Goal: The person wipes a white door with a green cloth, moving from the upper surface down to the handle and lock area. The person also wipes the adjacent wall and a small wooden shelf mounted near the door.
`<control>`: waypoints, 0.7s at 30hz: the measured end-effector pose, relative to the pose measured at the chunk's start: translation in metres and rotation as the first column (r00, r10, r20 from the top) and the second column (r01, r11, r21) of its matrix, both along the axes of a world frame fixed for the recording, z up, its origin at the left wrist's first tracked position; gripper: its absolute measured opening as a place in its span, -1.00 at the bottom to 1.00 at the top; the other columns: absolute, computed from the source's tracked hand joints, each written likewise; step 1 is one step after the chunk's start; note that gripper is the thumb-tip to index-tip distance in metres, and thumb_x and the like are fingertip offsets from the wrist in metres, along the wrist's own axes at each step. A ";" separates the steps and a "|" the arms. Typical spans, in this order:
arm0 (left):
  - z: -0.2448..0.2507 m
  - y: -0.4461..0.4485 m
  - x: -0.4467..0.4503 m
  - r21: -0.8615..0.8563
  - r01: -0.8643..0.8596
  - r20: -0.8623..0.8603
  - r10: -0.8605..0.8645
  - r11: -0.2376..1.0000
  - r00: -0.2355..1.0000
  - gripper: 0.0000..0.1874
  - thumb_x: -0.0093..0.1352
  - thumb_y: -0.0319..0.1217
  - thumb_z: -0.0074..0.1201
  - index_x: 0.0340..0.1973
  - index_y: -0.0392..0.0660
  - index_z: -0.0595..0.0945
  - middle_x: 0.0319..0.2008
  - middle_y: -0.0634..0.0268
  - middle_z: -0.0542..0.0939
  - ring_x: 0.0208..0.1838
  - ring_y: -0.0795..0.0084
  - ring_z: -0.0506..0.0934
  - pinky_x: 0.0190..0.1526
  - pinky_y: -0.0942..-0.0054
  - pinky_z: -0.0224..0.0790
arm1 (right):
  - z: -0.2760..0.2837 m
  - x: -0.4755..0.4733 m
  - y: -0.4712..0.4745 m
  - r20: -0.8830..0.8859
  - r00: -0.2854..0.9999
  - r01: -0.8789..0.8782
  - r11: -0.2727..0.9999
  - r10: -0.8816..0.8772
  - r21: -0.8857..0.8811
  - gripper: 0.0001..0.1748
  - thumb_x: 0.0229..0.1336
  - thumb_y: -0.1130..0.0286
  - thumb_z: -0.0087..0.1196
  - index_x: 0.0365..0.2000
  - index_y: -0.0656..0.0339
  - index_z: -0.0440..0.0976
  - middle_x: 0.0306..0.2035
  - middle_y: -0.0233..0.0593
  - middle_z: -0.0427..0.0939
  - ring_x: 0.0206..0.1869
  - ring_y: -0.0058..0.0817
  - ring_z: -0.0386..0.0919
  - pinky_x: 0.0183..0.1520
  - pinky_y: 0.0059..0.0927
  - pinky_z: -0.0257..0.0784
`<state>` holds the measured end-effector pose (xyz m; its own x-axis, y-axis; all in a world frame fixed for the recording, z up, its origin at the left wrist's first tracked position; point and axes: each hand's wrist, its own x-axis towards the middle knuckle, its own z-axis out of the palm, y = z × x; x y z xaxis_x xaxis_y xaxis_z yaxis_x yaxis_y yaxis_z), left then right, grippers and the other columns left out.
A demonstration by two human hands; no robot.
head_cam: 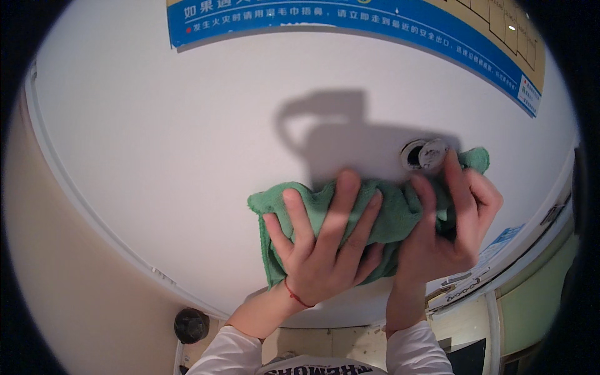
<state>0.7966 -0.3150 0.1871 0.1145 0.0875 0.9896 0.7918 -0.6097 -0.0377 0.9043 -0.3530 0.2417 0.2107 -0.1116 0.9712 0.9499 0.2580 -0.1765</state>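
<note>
A green microfibre cloth is bunched against a white door. With fingers spread, my left hand presses the cloth to the door; a red string bracelet circles that wrist. Folds of the same cloth pass behind and through my right hand, its far end sticking out beyond the knuckles. The right index fingertip touches the edge of a round metal peephole cover. This cover is swung to the right, partly exposing the dark peephole. The right thumb points up just below it.
A blue and tan sign bearing writing is fixed above the peephole. At the door's right edge are a door chain and a blue sticker. On the tiled floor, a black bin stands at lower left.
</note>
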 end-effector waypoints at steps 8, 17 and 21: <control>0.000 0.001 0.002 -0.005 0.009 0.004 -0.009 1.000 1.000 -0.55 0.35 -0.02 -0.21 0.05 0.19 0.59 0.21 0.29 0.43 0.16 -0.25 0.30 0.03 -0.35 0.04 | 0.012 0.005 -0.006 0.132 0.991 0.008 0.996 0.004 -0.086 -0.52 -0.27 0.68 0.30 -0.18 0.25 0.61 -0.22 -0.22 0.41 -0.17 -0.39 0.40 -0.06 -0.46 0.39; 0.025 -0.003 -0.006 -0.119 0.102 0.100 -0.091 0.988 0.991 -0.37 0.11 -0.12 -0.05 0.14 0.10 0.52 0.32 0.23 0.28 0.23 -0.45 0.18 0.13 -0.40 -0.12 | -0.016 0.009 0.006 0.253 0.921 -0.295 0.954 0.297 -0.046 -0.37 0.01 0.34 0.12 0.09 0.37 0.22 0.03 0.17 0.39 0.08 0.05 0.33 0.18 -0.08 0.22; 0.059 0.009 -0.017 0.003 0.092 0.097 -0.092 0.996 0.991 -0.35 0.15 -0.21 -0.07 0.21 0.06 0.43 0.37 0.21 0.19 0.36 -0.42 0.00 0.27 -0.30 -0.28 | -0.014 -0.002 0.010 0.290 0.934 -0.209 0.978 0.207 -0.025 -0.42 0.11 0.36 0.03 0.10 0.43 0.17 0.18 0.32 0.24 0.16 0.29 0.28 0.21 0.06 0.19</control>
